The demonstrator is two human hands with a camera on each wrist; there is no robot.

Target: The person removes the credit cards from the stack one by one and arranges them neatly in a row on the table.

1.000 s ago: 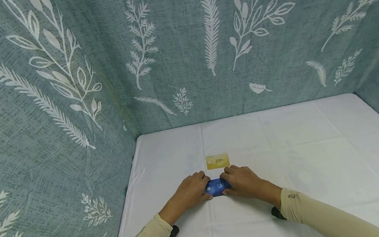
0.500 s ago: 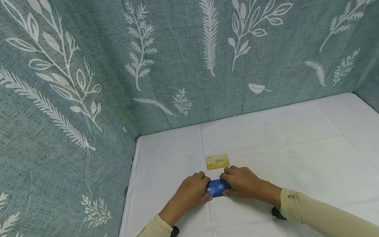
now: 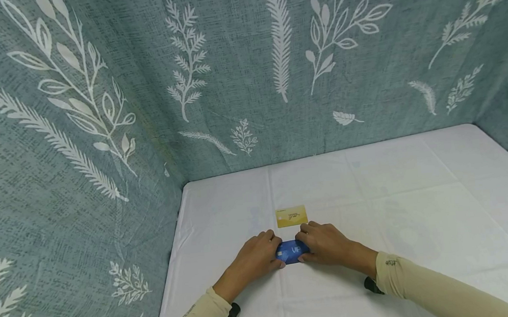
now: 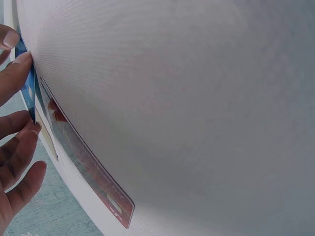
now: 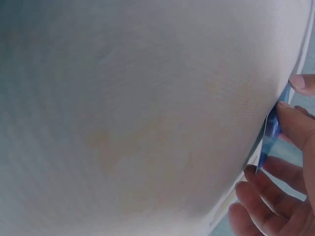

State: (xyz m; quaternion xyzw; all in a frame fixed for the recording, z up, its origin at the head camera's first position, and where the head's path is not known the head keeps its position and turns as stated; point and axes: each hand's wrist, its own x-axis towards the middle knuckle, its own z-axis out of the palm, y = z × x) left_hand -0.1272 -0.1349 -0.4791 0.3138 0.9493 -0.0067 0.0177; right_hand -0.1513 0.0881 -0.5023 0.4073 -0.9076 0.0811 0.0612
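Note:
A blue card (image 3: 292,252) with the letters VIP and a chip is held flat between the hands near the front middle of the table. My left hand (image 3: 256,256) pinches its left end between thumb and fingers. At the other end my right hand (image 3: 328,244) grips it the same way. In the left wrist view the card is seen almost edge-on, a little above the cloth. Beneath the left hand a reddish card (image 4: 93,169) lies on the table, hidden from the head view. Just beyond the hands lies a yellow card (image 3: 291,216).
A white cloth (image 3: 394,207) covers the table, with faint creases across it. Blue-green curtains (image 3: 248,70) with white leaf patterns rise along the back and left edges. Small dark devices (image 3: 233,312) sit under both wrists.

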